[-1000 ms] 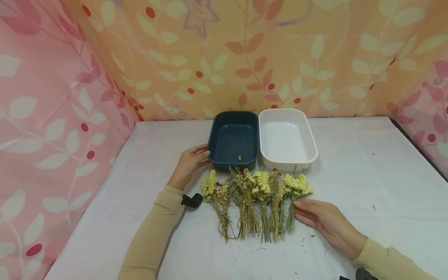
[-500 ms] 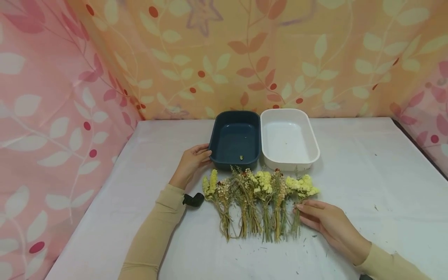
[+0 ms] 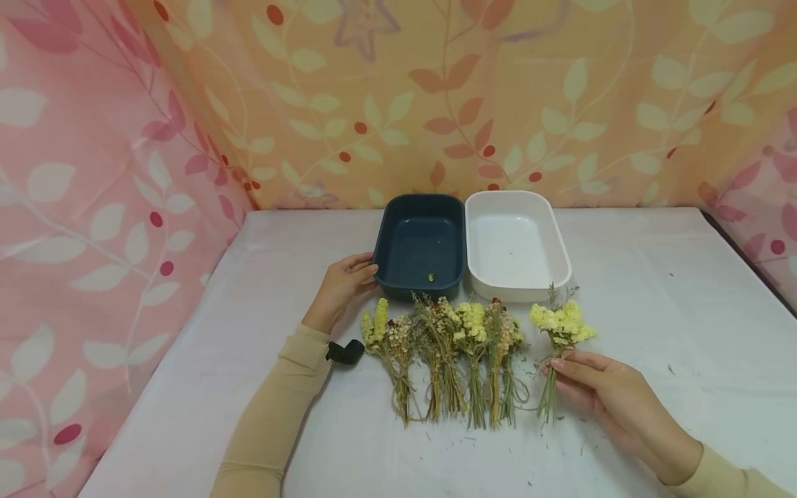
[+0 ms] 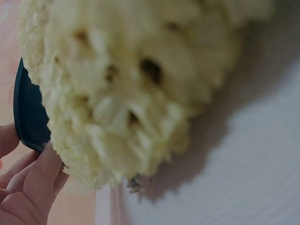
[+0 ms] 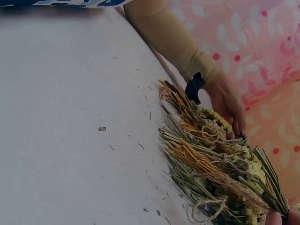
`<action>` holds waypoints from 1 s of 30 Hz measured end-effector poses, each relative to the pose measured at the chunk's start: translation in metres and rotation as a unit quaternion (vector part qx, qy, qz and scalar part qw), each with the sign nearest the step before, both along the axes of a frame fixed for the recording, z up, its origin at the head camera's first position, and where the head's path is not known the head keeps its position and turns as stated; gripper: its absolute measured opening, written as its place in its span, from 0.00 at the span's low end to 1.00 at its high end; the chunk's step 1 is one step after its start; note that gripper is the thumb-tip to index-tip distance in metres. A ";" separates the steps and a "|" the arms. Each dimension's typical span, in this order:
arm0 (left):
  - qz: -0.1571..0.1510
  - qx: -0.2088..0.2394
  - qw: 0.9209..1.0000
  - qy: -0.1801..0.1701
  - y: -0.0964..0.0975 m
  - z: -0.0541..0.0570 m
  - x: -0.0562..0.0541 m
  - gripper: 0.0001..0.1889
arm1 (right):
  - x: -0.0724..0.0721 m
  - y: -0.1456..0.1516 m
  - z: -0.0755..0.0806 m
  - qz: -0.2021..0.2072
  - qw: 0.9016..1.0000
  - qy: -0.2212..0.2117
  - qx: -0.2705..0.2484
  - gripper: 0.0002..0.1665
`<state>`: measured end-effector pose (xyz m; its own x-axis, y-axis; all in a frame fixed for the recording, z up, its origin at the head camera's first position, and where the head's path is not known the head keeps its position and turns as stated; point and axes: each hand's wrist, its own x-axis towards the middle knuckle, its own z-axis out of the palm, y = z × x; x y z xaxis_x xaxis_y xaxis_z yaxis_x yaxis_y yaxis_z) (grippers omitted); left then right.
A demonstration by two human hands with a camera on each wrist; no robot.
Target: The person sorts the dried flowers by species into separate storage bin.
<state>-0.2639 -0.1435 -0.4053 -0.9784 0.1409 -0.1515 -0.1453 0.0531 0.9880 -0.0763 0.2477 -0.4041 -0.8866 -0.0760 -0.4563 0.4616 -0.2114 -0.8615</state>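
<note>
My right hand pinches a small bunch of yellow dried flowers by its tied green stems, with the heads pointing away from me. It stands apart from the row of other dried flower bunches, which lie side by side with stems toward me. My left hand holds the near left side of a dark blue bin, thumb at the rim. In the left wrist view a pale yellow flower head hides part of that bin. The right wrist view shows twine-tied stems and only the fingertips of my right hand.
A white bin stands right against the blue one at the back of the white-covered table. A yellow scrap lies in the blue bin. Stem bits are scattered near the bunches. Patterned cloth hangs behind and at the sides.
My right hand has moved right, drawing the yellow-flowered bunch away from the row's right end. My left hand has stayed at the blue bin.
</note>
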 end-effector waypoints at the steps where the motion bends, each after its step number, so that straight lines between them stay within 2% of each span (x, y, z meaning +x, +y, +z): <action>1: 0.002 0.000 1.000 -0.001 0.000 0.000 0.000 0.25 | -0.001 0.000 0.002 0.002 1.000 0.007 0.000 0.09; 4: 0.005 0.000 1.000 -0.003 -0.002 0.001 -0.001 0.25 | -0.005 -0.002 0.008 0.009 1.000 0.021 0.009 0.10; 9: 0.006 0.005 1.000 -0.003 -0.001 0.001 0.000 0.25 | -0.011 -0.003 0.018 0.021 0.999 0.020 0.020 0.08; 17: 0.010 0.009 1.000 -0.004 0.000 0.000 0.001 0.24 | -0.024 0.002 0.034 0.025 0.999 0.046 -0.014 0.11; 22: 0.009 0.013 1.000 -0.002 0.000 0.001 0.001 0.24 | -0.041 0.004 0.046 0.030 0.998 0.055 -0.019 0.10; 30: 0.005 0.025 1.000 -0.009 0.001 0.000 0.002 0.24 | -0.076 0.007 0.067 0.017 0.995 0.075 -0.059 0.09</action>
<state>-0.2617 -0.1428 -0.4058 -0.9769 0.1398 -0.1615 -0.1628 0.0024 0.9867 -0.1527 0.2543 -0.3374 -0.9401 -0.1533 -0.3046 0.3381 -0.3023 -0.8913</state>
